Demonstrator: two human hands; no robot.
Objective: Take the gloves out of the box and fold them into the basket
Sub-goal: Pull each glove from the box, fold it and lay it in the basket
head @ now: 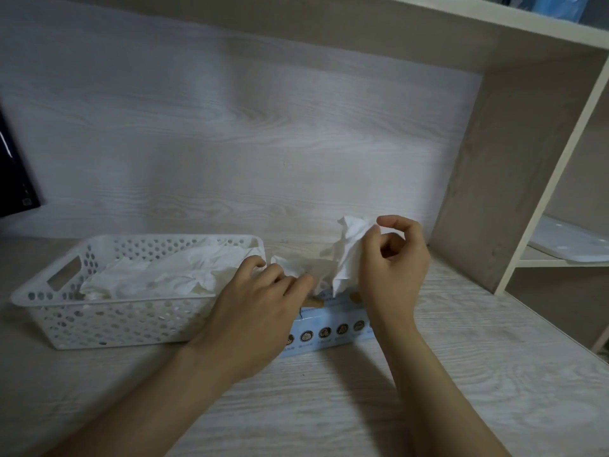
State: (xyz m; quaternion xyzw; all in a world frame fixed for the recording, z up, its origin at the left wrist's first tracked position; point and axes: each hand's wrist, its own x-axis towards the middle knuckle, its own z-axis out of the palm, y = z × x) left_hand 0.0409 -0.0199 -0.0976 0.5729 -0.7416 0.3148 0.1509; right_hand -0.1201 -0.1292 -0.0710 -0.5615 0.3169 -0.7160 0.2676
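The right-hand fingers (372, 235) pinch the glove (347, 255) between thumb and forefinger; the other fingers are curled clear of it. The left-hand fingers (293, 282) are bent over the box opening, against crumpled white material. Whether they pinch it or only press cannot be determined.

The glove stands partly out of the box (329, 333).

Procedure:
- Draw the glove straight up with the right hand (392, 262).
- Use the left hand (253, 301) to hold the box down on the worktop (329, 407), so that probably only one glove follows.
- Fold the glove, then lay it on the pile of gloves (164, 272) in the basket (108, 324), just left of the box.

Not visible:
- The left hand covers the box opening and contents.
- The right wrist covers the box's right end.
- The pile cannot be counted.
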